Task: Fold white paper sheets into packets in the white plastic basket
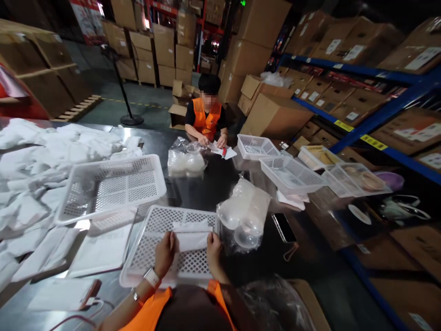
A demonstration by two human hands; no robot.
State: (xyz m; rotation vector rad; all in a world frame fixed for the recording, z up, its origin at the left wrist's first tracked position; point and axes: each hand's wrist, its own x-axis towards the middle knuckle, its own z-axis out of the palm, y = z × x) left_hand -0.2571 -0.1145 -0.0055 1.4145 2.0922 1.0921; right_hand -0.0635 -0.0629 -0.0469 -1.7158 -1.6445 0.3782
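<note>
My left hand (165, 253) and my right hand (214, 247) pinch the two ends of a folded white cloth (192, 241), which is stretched flat between them. Whether it is fabric or a soft packet is hard to make out. Beneath it a white plastic basket (144, 248) with a diamond lattice lies bottom up on the dark table. Another white piece (191, 226) shows just beyond the cloth, over the lattice. A clear bag of round, milky-white items (244, 211) sits right of my right hand.
An upright white basket (112, 184) stands left, beside heaped white cloths (31, 184). A phone (284, 227) lies right. Across the table, a co-worker (206, 115) handles white material near another bag (186, 158). More baskets (292, 177) line the right side.
</note>
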